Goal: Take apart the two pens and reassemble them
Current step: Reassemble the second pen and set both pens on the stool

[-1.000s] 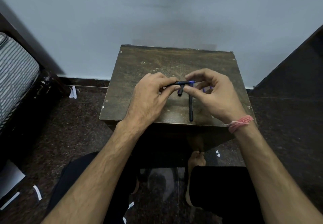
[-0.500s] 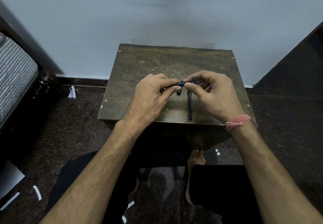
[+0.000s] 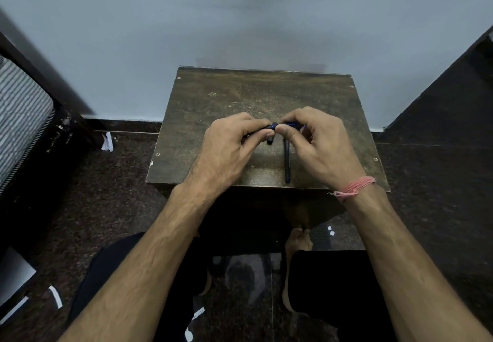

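Dark blue pen (image 3: 274,126) pinched between left hand (image 3: 229,149) and right hand (image 3: 320,144).

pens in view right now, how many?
2. One blue pen is pinched between the left hand and the right hand above the table. One dark pen lies on the table under the right hand. Loose parts may hide behind the fingers.

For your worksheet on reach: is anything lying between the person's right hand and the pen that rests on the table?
Nothing visible does. The pen on the table lies just under the right hand, its far end hidden beneath the fingers. Both hands grip the other pen; the left hand is off to the side.
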